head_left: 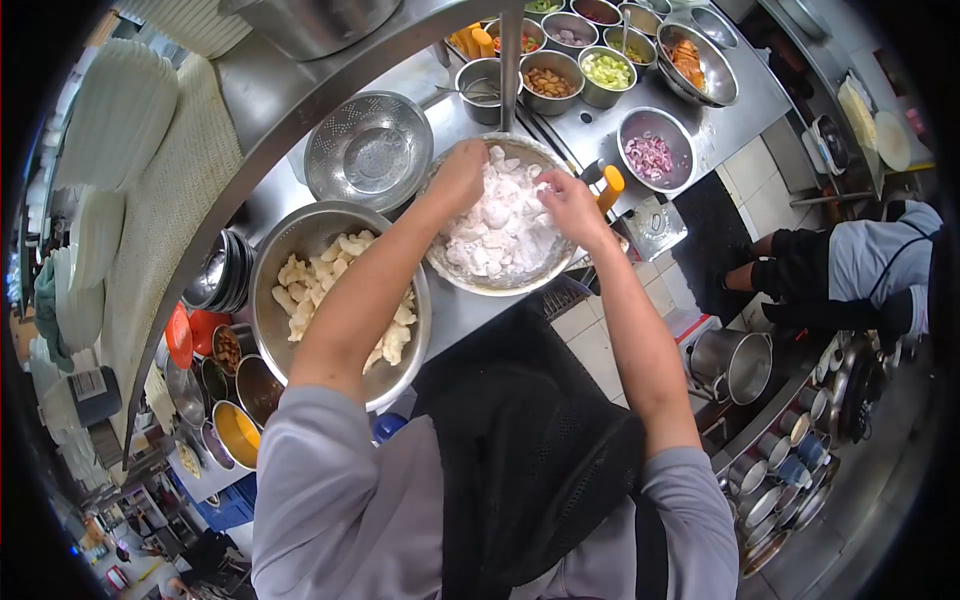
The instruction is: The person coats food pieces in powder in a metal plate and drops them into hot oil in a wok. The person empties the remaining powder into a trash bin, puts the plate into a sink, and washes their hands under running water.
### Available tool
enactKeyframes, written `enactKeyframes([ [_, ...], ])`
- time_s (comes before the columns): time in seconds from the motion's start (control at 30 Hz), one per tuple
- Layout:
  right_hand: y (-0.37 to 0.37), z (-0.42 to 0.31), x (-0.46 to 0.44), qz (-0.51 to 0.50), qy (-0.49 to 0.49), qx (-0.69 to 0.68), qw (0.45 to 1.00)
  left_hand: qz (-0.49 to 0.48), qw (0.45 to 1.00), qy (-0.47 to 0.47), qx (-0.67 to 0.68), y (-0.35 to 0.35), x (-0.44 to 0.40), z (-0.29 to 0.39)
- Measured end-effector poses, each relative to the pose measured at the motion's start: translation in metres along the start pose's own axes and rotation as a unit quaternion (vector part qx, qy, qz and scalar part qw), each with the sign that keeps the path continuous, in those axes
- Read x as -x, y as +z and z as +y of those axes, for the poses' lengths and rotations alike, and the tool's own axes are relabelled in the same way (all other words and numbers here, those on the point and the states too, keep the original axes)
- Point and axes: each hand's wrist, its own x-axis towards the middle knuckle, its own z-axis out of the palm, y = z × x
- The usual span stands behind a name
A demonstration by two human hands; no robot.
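The white-coated pieces [500, 232] lay directly beneath and between the two hands, heaped in a round bowl [490, 291]. Each piece looked small, light and probably soft, its dry, powdery coat likely to rub off or slip under a hard squeeze; a loose scoop from beneath, or a gentle pinch at the sides, would suit them best. The full bowl would likely be heavier, and steadiest held by opposite sides of its rim.

The left hand [460, 178] reached over the near-left part of the heap, fingers curled down; whether they closed on a piece could not be told. The right hand [572, 205] stood at the heap's opposite side with bent fingers, their tips at the coated pieces, the gap between them too small to judge.

Just beyond the right hand stood an orange handle [611, 188]. Left of the left hand sat a perforated colander [370, 150], and under that forearm a larger bowl [275, 250] of pale, uncoated-looking chunks [305, 290]. Farther right of the right hand was chopped red onion [650, 155].
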Motion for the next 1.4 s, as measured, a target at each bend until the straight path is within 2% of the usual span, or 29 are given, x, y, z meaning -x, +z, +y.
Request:
enactKeyframes([
  [0.07, -0.001, 0.007, -0.015, -0.001, -0.033, 0.015, 0.999, 0.017, 1.000, -0.016, 0.011, -0.003, -0.001, 0.008],
  [0.17, -0.007, 0.011, -0.028, 0.017, -0.027, -0.119, 0.992, -0.053, 0.994, -0.035, -0.094, 0.011, 0.007, 0.047],
  [0.2, -0.014, 0.002, -0.028, 0.028, -0.027, -0.083, 0.996, -0.096, 0.982, -0.052, -0.155, 0.029, 0.008, 0.043],
  [0.3, -0.032, -0.024, -0.023, -0.019, -0.023, -0.025, 0.999, -0.066, 0.975, -0.072, -0.202, 0.031, 0.012, 0.062],
  [0.4, -0.030, -0.019, -0.031, 0.036, -0.127, -0.009, 0.991, -0.050, 0.978, -0.055, -0.194, 0.024, 0.021, 0.055],
  [0.5, -0.030, -0.025, -0.030, 0.010, -0.147, 0.007, 0.989, -0.067, 0.993, -0.076, -0.066, 0.005, 0.026, 0.043],
  [0.63, -0.020, -0.021, -0.025, -0.030, -0.157, 0.053, 0.986, 0.043, 0.992, -0.117, 0.017, -0.030, 0.043, 0.057],
  [0.67, -0.022, -0.014, -0.026, -0.055, -0.199, 0.086, 0.975, 0.074, 0.990, -0.117, 0.034, -0.035, 0.048, 0.057],
  [0.7, -0.025, -0.018, -0.020, -0.097, -0.197, 0.162, 0.962, 0.106, 0.986, -0.117, 0.049, -0.040, 0.051, 0.055],
  [0.73, -0.029, -0.025, -0.006, -0.139, -0.192, 0.235, 0.943, 0.098, 0.961, -0.191, 0.173, -0.044, 0.057, 0.055],
  [0.77, -0.030, -0.028, 0.003, -0.178, -0.184, 0.304, 0.917, 0.107, 0.913, -0.266, 0.288, -0.048, 0.062, 0.054],
  [0.8, -0.023, -0.022, 0.000, -0.242, -0.182, 0.370, 0.878, 0.126, 0.854, -0.287, 0.414, -0.051, 0.065, 0.059],
  [0.83, -0.021, -0.018, -0.002, -0.230, -0.179, 0.349, 0.891, 0.143, 0.778, -0.300, 0.534, -0.052, 0.067, 0.063],
  [0.87, -0.020, -0.013, -0.004, -0.217, -0.178, 0.328, 0.902, 0.149, 0.777, -0.293, 0.536, -0.050, 0.072, 0.059],
  [0.93, -0.021, -0.009, -0.017, -0.169, -0.214, 0.247, 0.930, 0.127, 0.800, -0.318, 0.493, -0.050, 0.077, 0.056],
  [0.97, -0.023, -0.007, -0.024, -0.162, -0.199, 0.236, 0.937, 0.116, 0.811, -0.331, 0.469, -0.050, 0.079, 0.055],
  [1.0, -0.033, -0.026, -0.028, -0.155, -0.183, 0.223, 0.945, 0.101, 0.898, -0.268, 0.334, -0.047, 0.078, 0.055],
  [1.03, -0.040, -0.040, -0.032, -0.149, -0.169, 0.212, 0.951, 0.083, 0.958, -0.198, 0.188, -0.039, 0.072, 0.058],
  [1.07, -0.039, -0.046, -0.037, -0.127, -0.187, 0.234, 0.946, 0.063, 0.990, -0.124, 0.036, -0.029, 0.068, 0.062],
  [1.1, -0.033, -0.047, -0.044, -0.131, -0.211, 0.298, 0.922, 0.053, 0.990, -0.122, -0.053, -0.007, 0.065, 0.063],
  [1.17, -0.017, -0.041, -0.055, -0.134, -0.254, 0.421, 0.860, -0.077, 0.973, -0.154, -0.155, 0.003, 0.059, 0.082],
  [1.2, -0.008, -0.041, -0.054, -0.119, -0.237, 0.486, 0.833, -0.072, 0.972, -0.152, -0.165, 0.003, 0.058, 0.084],
  [1.3, 0.000, -0.035, -0.060, -0.186, -0.240, 0.545, 0.782, -0.062, 0.975, -0.141, -0.161, -0.002, 0.065, 0.089],
  [1.4, 0.000, -0.030, -0.070, -0.203, -0.252, 0.539, 0.778, -0.030, 0.982, -0.157, -0.099, -0.027, 0.084, 0.097],
])
